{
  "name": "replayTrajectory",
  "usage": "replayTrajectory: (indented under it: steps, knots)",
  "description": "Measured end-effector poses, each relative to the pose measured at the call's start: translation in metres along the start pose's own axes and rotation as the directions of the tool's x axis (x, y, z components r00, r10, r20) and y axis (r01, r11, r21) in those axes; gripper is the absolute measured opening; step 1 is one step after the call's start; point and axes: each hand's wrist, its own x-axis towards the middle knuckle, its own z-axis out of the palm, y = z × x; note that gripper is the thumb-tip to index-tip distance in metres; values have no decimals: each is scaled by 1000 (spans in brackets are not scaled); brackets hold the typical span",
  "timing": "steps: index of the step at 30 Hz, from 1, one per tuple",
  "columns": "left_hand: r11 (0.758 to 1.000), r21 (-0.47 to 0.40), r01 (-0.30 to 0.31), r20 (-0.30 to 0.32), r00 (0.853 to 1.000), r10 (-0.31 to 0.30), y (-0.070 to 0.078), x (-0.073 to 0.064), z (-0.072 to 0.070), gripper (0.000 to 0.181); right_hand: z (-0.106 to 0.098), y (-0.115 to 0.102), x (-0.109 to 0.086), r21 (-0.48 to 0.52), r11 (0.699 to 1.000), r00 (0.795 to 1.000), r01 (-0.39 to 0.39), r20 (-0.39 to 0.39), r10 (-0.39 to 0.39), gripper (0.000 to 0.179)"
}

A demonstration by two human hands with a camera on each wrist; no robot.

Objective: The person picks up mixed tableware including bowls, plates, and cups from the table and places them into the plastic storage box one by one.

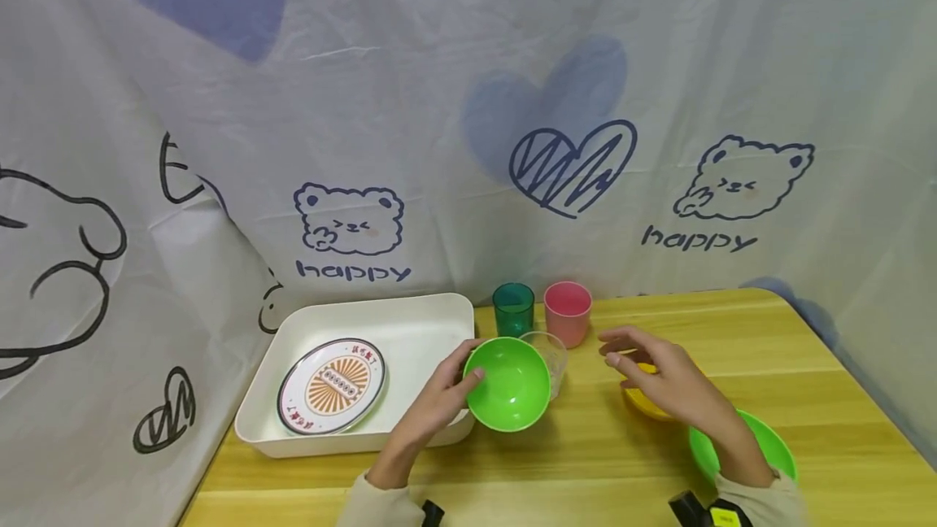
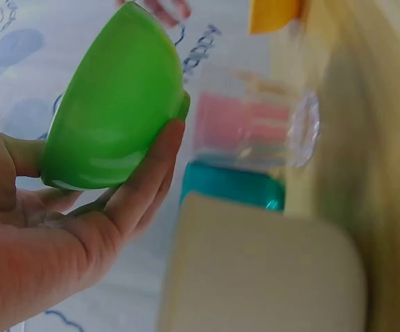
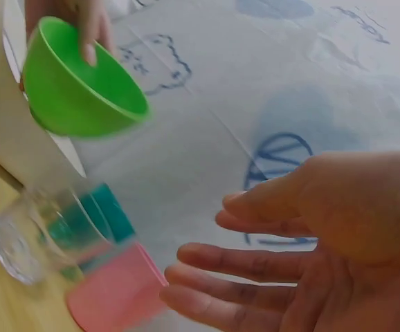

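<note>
My left hand (image 1: 442, 393) grips a small green bowl (image 1: 508, 385) by its left side, thumb over the rim and fingers under the base. In the left wrist view the bowl (image 2: 117, 104) is tilted and held up off the table. My right hand (image 1: 662, 372) is raised with nothing in it, its fingers (image 3: 241, 259) loosely spread. Beneath that hand an orange bowl (image 1: 644, 403) is partly hidden. A larger green dish (image 1: 769, 446) lies partly behind the right forearm. Just behind the held bowl stands a clear cup (image 1: 555, 356).
A white tray (image 1: 432, 311) on the left holds a round plate (image 1: 333, 387) with an orange pattern. At the back of the wooden table (image 1: 586, 478) stand a teal cup (image 1: 514, 311) and a pink cup (image 1: 568, 315). A printed cloth (image 1: 439, 104) hangs behind them.
</note>
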Motion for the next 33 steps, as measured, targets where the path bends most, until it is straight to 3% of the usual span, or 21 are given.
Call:
replayTrajectory:
  steps: [6, 10, 13, 23, 26, 29, 31, 33]
  knots:
    - [997, -57, 47, -136, 989, -55, 6, -5, -24, 42, -28, 14, -10, -157, 987, 998, -14, -66, 4, 30]
    - [994, -69, 87, -264, 959, -102, 8, -6, -43, 41, -44, 28, -21, -291, 956, 995, -29, -96, 1, 28]
    - [992, -49, 115, -320, 939, -125, 9, -5, -57, 41, -55, 42, -31, -356, 933, 995, -46, -102, 10, 26]
    - [960, 35, 278, -318, 914, -253, 8, 0, -102, 43, -83, 78, -61, -477, 867, 989, -146, -51, 139, 32]
    - [944, 66, 322, -286, 913, -291, 5, 5, -112, 43, -91, 87, -69, -482, 850, 969, -212, 13, 248, 34]
    - [925, 84, 371, -272, 901, -337, 3, 11, -120, 44, -96, 97, -79, -470, 842, 938, -263, 81, 338, 36]
    - [910, 94, 404, -266, 891, -368, 2, 14, -124, 45, -96, 103, -84, -450, 849, 926, -276, 112, 360, 35]
    - [895, 103, 434, -261, 880, -396, 0, 19, -129, 48, -97, 107, -86, -445, 856, 929, -264, 123, 350, 32]
